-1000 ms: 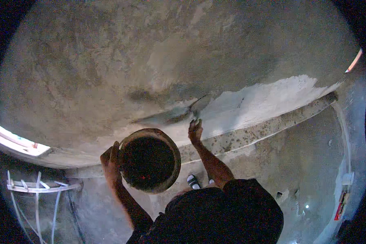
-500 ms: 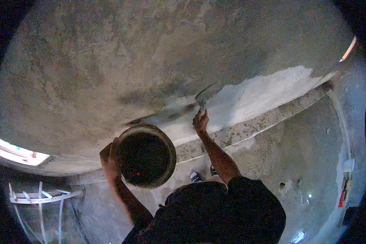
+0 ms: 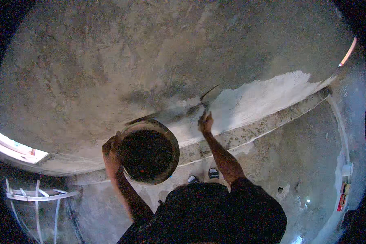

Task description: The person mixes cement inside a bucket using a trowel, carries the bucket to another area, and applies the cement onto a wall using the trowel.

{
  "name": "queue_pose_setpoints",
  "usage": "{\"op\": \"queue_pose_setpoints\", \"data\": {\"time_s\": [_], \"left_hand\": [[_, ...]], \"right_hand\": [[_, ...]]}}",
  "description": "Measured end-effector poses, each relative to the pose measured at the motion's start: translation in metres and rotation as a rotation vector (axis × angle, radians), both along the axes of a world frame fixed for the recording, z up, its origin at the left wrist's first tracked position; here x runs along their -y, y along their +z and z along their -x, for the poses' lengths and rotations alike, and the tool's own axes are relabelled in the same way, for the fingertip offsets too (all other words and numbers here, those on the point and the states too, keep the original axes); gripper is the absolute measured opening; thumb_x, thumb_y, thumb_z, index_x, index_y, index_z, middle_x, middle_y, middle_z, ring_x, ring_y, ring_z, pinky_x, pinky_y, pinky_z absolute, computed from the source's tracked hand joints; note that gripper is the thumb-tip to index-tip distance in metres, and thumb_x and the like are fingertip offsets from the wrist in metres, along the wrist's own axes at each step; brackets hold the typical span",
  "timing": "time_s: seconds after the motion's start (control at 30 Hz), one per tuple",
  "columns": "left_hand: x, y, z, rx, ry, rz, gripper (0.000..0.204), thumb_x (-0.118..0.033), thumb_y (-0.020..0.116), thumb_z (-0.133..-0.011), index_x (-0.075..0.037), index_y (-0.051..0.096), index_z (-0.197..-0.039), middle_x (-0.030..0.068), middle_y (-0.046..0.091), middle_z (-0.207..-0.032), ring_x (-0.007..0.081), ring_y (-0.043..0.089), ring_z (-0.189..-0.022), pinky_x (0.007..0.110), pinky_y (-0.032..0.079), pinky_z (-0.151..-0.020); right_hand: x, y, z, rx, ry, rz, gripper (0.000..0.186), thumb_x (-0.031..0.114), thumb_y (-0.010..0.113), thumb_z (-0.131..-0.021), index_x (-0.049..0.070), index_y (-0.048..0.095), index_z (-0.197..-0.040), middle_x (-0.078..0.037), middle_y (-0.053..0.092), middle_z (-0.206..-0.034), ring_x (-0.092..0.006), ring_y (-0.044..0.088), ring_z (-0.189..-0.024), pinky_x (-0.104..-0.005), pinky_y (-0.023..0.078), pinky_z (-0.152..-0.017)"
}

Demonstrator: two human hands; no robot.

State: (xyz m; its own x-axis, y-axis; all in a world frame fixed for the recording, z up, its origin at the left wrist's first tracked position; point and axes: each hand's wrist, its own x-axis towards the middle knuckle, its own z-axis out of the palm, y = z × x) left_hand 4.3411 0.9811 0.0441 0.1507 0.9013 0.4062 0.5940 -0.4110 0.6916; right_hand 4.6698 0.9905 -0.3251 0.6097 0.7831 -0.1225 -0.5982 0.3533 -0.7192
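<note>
My left hand [image 3: 112,150] grips the rim of a round, dark bucket [image 3: 148,154], held tilted with its dark interior facing me; what is inside cannot be made out. My right hand [image 3: 205,121] is closed on a small trowel-like tool [image 3: 205,105], blurred and held against the cement-coated wall [image 3: 158,57]. Just right of that hand runs a pale plastered band [image 3: 264,97] with a ragged upper edge. A dark streak [image 3: 136,120] crosses the wall behind the bucket.
A speckled ledge [image 3: 248,132] runs along the wall's foot. My sandalled feet [image 3: 213,173] stand on the grey floor [image 3: 272,154]. A pale metal frame [image 3: 40,198] is at lower left, a bright opening [image 3: 16,146] at left. A white container [image 3: 347,170] and red item [image 3: 340,203] sit at right.
My right hand has moved up and rightward along the pale band with the tool. The bucket in my left hand has risen slightly. My view has shifted a little.
</note>
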Motion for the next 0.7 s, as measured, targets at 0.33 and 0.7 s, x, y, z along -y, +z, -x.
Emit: {"op": "queue_pose_setpoints", "data": {"time_s": [0.33,0.7], "left_hand": [[0.023,0.015,-0.019,0.213,0.072,0.355,0.029,-0.026,0.057,-0.087,0.003,0.064,-0.087,0.0015,0.058,-0.071,0.0145,0.045,-0.064,0.033,0.039,-0.059],[0.042,0.025,-0.038,0.421,0.080,0.356,0.034,-0.029,0.060,-0.089,-0.001,0.055,-0.070,-0.0056,0.045,-0.061,0.0063,0.035,-0.058,0.026,0.029,-0.051]], "right_hand": [[0.097,-0.033,0.001,1.908,0.108,0.575,0.049,0.031,0.055,-0.086,-0.003,0.049,-0.121,-0.022,0.060,-0.088,-0.0328,0.059,-0.087,-0.0430,0.048,-0.078],[0.133,0.318,-0.090,1.627,0.672,0.151,0.032,0.020,0.070,-0.081,0.007,0.047,-0.099,-0.010,0.057,-0.061,-0.0221,0.056,-0.050,-0.0331,0.044,-0.050]]}}
